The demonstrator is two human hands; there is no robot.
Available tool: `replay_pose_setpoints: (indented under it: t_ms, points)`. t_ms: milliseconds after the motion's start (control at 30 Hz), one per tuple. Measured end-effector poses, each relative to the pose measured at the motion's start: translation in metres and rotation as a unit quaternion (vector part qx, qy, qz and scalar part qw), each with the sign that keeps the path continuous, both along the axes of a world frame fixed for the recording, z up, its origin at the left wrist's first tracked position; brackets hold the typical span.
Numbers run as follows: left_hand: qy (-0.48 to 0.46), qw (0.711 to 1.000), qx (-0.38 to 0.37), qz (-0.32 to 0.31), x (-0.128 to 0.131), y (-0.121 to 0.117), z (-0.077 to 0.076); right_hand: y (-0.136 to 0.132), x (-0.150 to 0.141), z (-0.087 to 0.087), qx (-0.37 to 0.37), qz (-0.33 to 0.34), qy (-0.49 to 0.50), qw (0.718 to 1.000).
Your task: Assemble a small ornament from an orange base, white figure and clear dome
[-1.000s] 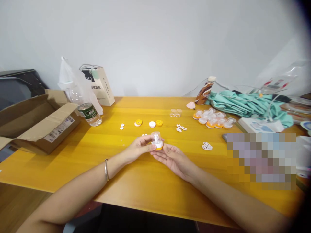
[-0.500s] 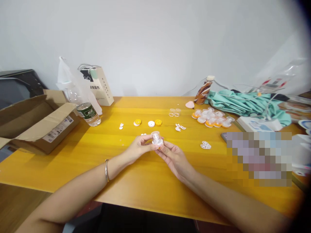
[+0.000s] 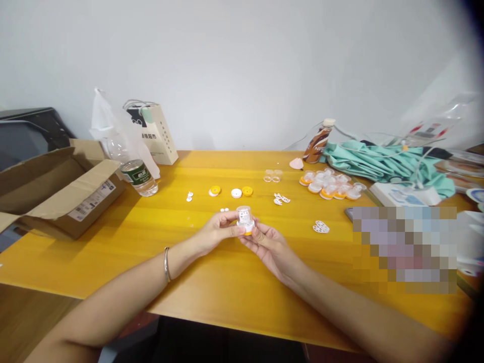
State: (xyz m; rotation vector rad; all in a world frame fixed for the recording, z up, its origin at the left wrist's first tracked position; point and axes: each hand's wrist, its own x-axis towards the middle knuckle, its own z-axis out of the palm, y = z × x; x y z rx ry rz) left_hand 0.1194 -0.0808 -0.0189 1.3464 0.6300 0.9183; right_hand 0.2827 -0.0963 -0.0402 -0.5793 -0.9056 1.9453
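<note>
A small clear plastic domed container (image 3: pixel 245 216) with a white and orange base stands nearly upright between my hands, a white perforated piece visible inside its dome. My left hand (image 3: pixel 220 231) pinches the base from the left. From the other side, my right hand (image 3: pixel 270 244) grips it with thumb and fingers. Just behind lie small white round pieces (image 3: pixel 224 209). Farther back are a white disc (image 3: pixel 236 193), a yellow ring (image 3: pixel 247 191) and another yellow ring (image 3: pixel 215 190). White perforated pieces (image 3: pixel 321 227) rest to the right.
An open cardboard box (image 3: pixel 83 206) and a water bottle (image 3: pixel 140 177) stand on the left. Several similar domed containers (image 3: pixel 330 184) cluster at the right, near a brown drink bottle (image 3: pixel 319 142) and green cloth (image 3: pixel 381 160). Two clear cups (image 3: pixel 273 175) sit at the back.
The domed container has tipped, so its dome and orange base show more clearly. Both hands keep their hold in nearly the same place.
</note>
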Motion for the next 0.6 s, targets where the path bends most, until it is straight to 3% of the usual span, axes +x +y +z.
replay_pose_setpoints:
  t_ms: [200, 267, 333, 467, 600]
  points:
    - [0.018, 1.0, 0.01, -0.001, -0.001, 0.002, -0.003, 0.003, 0.002, 0.002, 0.0, 0.013, -0.007, 1.0]
    - [0.048, 0.997, 0.049, 0.021, 0.0, 0.002, -0.005, 0.006, 0.004, 0.004, 0.017, 0.025, -0.035, 0.999]
    - [0.099, 0.984, 0.133, 0.07, 0.002, 0.002, -0.008, 0.01, 0.007, 0.005, 0.066, 0.025, -0.09, 0.993]
    - [0.219, 0.922, 0.291, 0.13, 0.007, -0.004, -0.016, 0.019, 0.011, 0.0, 0.198, -0.075, -0.247, 0.946]
    - [0.331, 0.887, 0.297, 0.121, 0.005, -0.011, -0.024, 0.028, 0.015, 0.0, 0.248, -0.139, -0.34, 0.897]
